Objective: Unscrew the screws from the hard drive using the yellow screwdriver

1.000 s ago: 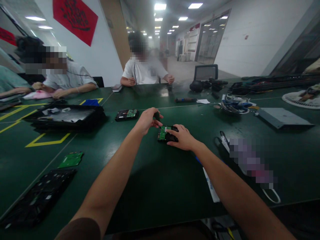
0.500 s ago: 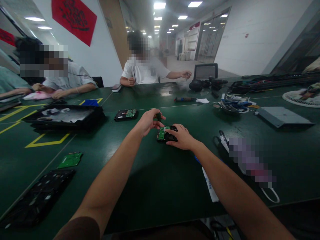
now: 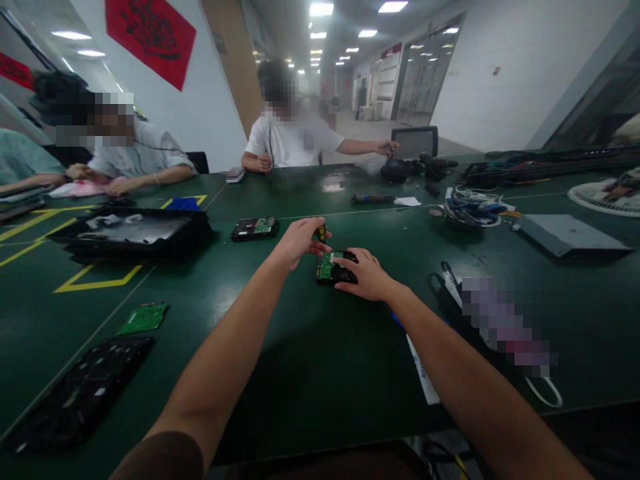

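In the head view a hard drive [image 3: 326, 269] lies on the green table, its green circuit board facing up. My right hand [image 3: 368, 276] grips it from the right, thumb along the near edge and fingers over the top. My left hand [image 3: 300, 244] is at its far left side, fingers closed around the black and yellow handle of a screwdriver [image 3: 321, 233]. The handle stands roughly upright; its tip is hidden behind my fingers. Another hard drive [image 3: 255, 228] lies farther left, apart from both hands.
Black trays [image 3: 133, 233] stand at left. A loose green circuit board [image 3: 144, 318] and black drive bodies [image 3: 83, 393] lie near left. Rightward are a bowl of cables [image 3: 473, 208], a grey metal box [image 3: 573, 235] and a pen-like tool [image 3: 373, 199]. Co-workers sit across the table.
The screwdriver handle has turned slightly in my left hand, and its yellow parts now show. My right hand stays on the hard drive. A co-worker's hand across the table has moved right.
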`<state>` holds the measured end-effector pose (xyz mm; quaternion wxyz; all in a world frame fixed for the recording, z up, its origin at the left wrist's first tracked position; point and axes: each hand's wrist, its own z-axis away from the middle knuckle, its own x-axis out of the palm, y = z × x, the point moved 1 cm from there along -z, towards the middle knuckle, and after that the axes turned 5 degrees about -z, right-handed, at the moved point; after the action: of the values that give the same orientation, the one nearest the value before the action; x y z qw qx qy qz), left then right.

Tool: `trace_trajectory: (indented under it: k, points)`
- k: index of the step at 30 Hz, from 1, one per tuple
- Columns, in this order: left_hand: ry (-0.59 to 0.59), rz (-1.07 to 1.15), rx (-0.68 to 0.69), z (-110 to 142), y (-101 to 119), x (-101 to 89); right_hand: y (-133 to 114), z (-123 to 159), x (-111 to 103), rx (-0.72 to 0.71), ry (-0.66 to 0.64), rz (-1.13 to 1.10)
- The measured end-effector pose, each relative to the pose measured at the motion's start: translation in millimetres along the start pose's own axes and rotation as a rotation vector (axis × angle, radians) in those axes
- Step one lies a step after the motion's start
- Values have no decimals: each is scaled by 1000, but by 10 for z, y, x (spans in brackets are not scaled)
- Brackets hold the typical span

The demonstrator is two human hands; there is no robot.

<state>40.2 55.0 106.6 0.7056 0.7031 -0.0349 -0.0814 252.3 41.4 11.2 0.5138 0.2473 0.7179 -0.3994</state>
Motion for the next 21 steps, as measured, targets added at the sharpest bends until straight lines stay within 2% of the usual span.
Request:
trace_trajectory:
  k: [8, 12, 14, 17, 19, 21]
  points:
    - [28, 38, -5, -7, -10, 31, -21, -3, 5, 31, 32, -55]
    - [53, 61, -11, -18, -8, 12, 33, -50, -2, 100, 186, -100]
    - [63, 70, -15, -18, -4, 4, 119, -66, -30, 184, 304, -112]
    - [68, 83, -28, -19, 1, -3, 313, -43, -99, 406, 461, -107]
    - [69, 90, -33, -20, 2, -6, 449, -8, -137, 543, 470, -101]
    - [70, 94, -33, -20, 4, -9, 556, 21, -158, 612, 436, -79]
